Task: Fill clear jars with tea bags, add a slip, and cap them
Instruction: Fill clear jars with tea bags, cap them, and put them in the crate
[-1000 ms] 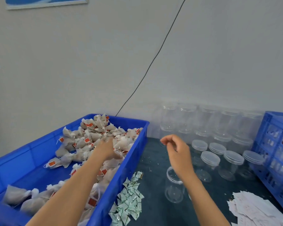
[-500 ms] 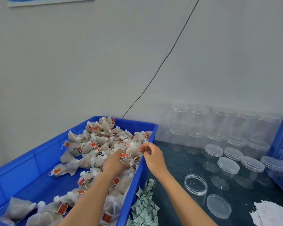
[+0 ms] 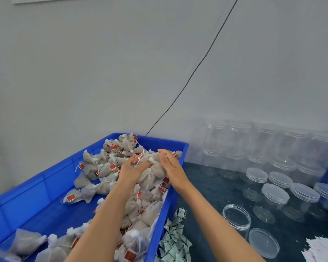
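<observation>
Scooping now, left hand [image 3: 130, 170] and right hand [image 3: 171, 166] cup a bundle of tea bags [image 3: 152, 170] between them, open jar [image 3: 236, 217] waiting right of the right-hand grip.

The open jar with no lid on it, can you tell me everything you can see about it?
The open jar is round, see-through and looks like plastic. It stands upright on the dark table, its mouth uncovered, and it looks empty. A clear lid lies flat right beside it, nearer the camera. Capped jars stand behind it. The right forearm passes close on its left; no hand touches it.
</observation>
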